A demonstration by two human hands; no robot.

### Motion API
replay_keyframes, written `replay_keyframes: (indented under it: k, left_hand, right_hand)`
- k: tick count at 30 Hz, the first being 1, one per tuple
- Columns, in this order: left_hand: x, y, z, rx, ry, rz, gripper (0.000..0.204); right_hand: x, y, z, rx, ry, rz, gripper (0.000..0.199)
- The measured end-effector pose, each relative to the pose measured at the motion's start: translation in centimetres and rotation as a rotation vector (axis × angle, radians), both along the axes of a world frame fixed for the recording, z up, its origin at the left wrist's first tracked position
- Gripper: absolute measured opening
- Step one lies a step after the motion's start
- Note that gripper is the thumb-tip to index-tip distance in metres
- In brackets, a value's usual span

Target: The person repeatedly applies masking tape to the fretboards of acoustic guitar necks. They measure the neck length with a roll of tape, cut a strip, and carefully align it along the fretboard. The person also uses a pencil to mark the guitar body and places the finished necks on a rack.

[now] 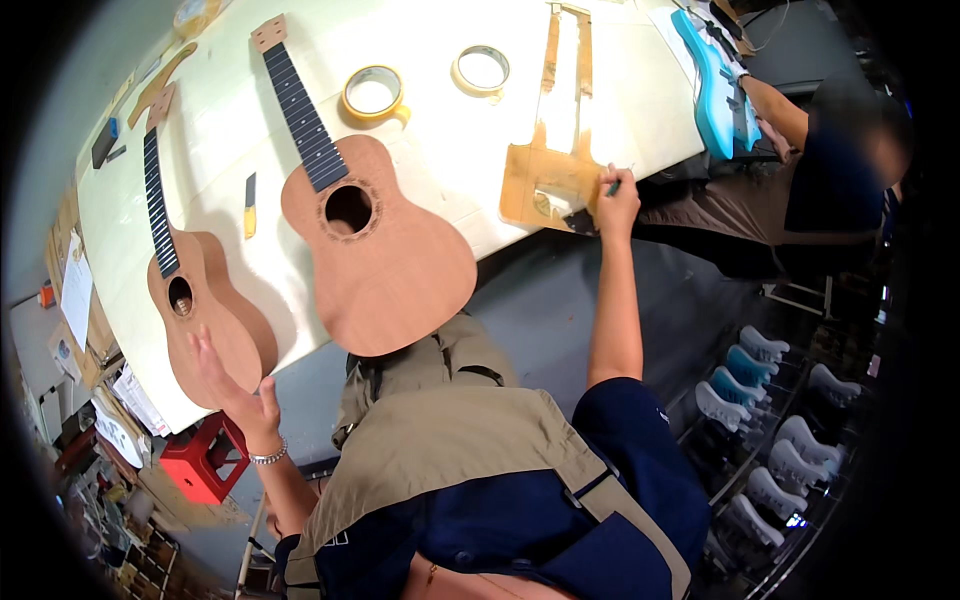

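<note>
My right hand [618, 208] is closed around a small dark green, slim object [613, 188], mostly hidden by the fingers. It is at the near right corner of an amber see-through guitar-shaped template [522, 185] with cut-out openings. My left hand [240, 395] is raised and open, fingers apart, over the lower body of an unfinished wooden ukulele [222, 290] on the left. A second, larger unfinished ukulele [415, 250] lies in front of me, its body reaching the table's near edge. Both have dark fretboards and round sound holes.
On the pale table [430, 165] are a yellow tape roll [398, 108], a paler tape roll [459, 78] and a yellow-handled flat blade [250, 220]. A co-worker [835, 190] at right handles a light-blue guitar body [708, 100]. A red stool [200, 470] and a rack of guitar headstocks [800, 450] stand below.
</note>
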State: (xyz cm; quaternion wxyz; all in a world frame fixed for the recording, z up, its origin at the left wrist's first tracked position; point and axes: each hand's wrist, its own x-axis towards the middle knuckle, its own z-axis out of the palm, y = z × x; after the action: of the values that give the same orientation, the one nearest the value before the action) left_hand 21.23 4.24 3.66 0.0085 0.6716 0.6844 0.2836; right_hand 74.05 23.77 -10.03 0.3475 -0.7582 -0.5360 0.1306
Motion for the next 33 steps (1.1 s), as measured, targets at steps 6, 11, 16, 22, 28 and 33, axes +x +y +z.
replay_keyframes:
  k: [6, 11, 16, 22, 28, 33]
  left_hand:
    - [5.7, 0.8, 0.0, -0.050, -0.044, 0.028, 0.079]
    - [8.6, 0.9, -0.2, -0.047, -0.130, 0.049, 0.078]
    - [11.1, 2.5, -0.1, -0.010, -0.092, -0.060, 0.071]
    - [12.8, 4.0, -0.4, 0.010, -0.266, -0.090, 0.054]
    - [15.0, 5.8, -0.6, -0.164, -0.923, 0.070, 0.014]
    - [17.1, 7.3, -1.5, -0.046, -1.313, 0.031, 0.015]
  right_hand:
    - [-3.1, 6.3, 1.3, -0.108, -0.617, 0.356, 0.023]
    - [-9.7, 12.3, 2.3, 0.044, -0.435, 0.470, 0.022]
    - [-17.6, 14.1, 4.3, -0.078, -0.525, 0.583, 0.029]
    - [-20.0, 5.7, 10.3, -0.242, 1.406, 0.620, 0.046]
    - [-22.2, -3.3, 13.4, -0.100, 1.506, 0.566, 0.073]
    - [-23.9, -7.6, 13.8, 0.031, 1.324, 0.459, 0.051]
